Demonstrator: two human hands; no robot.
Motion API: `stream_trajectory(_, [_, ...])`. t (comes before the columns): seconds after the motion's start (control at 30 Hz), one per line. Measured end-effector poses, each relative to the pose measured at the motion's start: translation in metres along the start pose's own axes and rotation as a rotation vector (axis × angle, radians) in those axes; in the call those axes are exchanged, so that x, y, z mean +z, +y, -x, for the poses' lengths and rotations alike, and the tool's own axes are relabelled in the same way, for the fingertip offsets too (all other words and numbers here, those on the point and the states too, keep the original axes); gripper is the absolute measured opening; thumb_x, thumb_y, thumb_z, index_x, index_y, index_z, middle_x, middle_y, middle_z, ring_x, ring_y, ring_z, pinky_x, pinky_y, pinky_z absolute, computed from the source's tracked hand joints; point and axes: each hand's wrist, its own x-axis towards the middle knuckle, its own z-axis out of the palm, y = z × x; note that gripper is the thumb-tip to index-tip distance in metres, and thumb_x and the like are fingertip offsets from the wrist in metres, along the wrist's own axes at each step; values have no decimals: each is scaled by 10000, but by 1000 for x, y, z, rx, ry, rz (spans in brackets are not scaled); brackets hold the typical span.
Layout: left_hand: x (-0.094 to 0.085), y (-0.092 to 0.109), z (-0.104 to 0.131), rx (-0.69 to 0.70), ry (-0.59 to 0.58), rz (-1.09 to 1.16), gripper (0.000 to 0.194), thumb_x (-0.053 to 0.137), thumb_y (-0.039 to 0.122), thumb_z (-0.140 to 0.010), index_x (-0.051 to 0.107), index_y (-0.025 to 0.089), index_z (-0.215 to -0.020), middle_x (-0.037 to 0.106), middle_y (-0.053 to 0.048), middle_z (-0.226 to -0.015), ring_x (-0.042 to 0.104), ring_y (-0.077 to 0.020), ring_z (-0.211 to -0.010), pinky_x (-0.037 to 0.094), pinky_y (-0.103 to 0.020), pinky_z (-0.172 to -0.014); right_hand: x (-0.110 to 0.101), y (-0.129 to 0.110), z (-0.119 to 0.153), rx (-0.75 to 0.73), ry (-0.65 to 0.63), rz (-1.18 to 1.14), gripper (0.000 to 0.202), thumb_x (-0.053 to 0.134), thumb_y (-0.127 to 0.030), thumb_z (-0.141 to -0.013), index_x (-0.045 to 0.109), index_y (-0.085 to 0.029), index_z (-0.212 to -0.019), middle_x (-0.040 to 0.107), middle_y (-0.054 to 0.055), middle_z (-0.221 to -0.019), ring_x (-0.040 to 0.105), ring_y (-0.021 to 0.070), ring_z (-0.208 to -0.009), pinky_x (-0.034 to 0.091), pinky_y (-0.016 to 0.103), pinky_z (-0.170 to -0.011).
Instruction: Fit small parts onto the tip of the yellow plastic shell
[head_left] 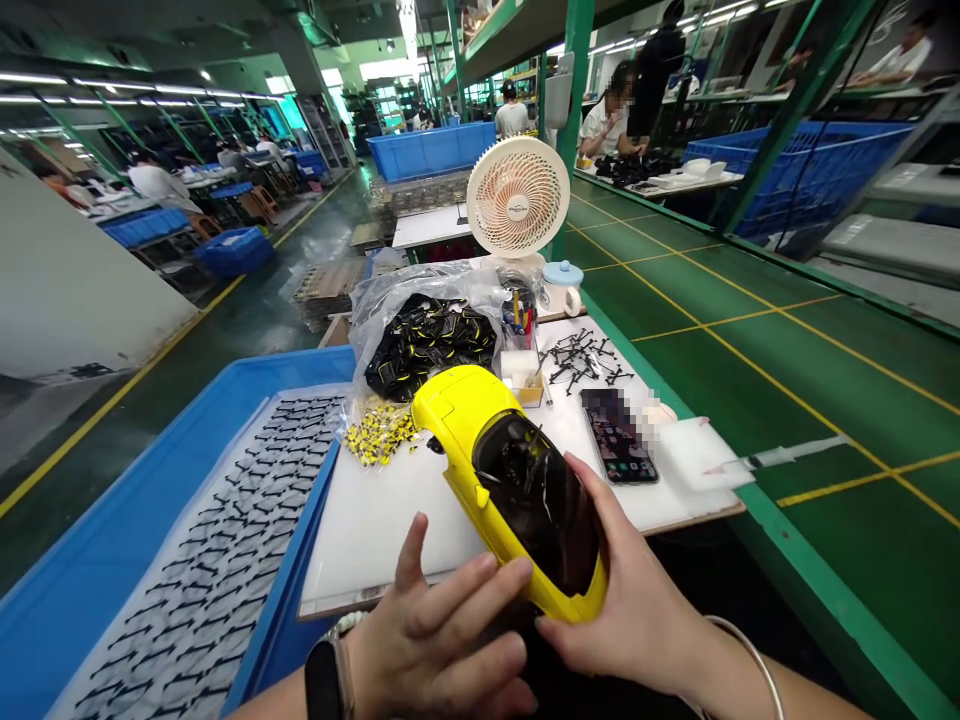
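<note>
Together the left hand (442, 640) and right hand (637, 600) grip a yellow toy car body (480, 440) at its near end, fingers curled around it, above the front edge of a white work board (375, 520). Just beyond lie a phone (619, 437), loose black clips (581, 360) and a bag of black-and-yellow parts (424, 345). A desk fan (517, 197) carries a centre label too small to read. Left, a blue tray (112, 540) holds black pieces.
</note>
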Motion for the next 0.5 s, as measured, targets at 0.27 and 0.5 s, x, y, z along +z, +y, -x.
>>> stream_trajectory(0.27, [35, 13, 3, -44, 19, -39, 301, 524, 368, -885, 545, 115, -1047, 708, -140, -1092, 296, -204, -1391, 76, -612, -1158, -7, 5, 4, -179, 179, 363, 1091, 768, -337, -594, 99, -231, -1449, 335, 128, -1432, 373, 340, -1301, 345, 468, -1083])
stream_trajectory(0.5, [47, 18, 1, 37, -32, 48, 228, 586, 364, -870, 605, 190, -1017, 594, -29, -1310, 315, -195, -1378, 95, -578, -1176, -27, 36, 7, -130, 225, 271, 1111, 768, -385, -582, 99, -231, -1455, 308, 150, -1470, 321, 394, -1337, 289, 549, -1095])
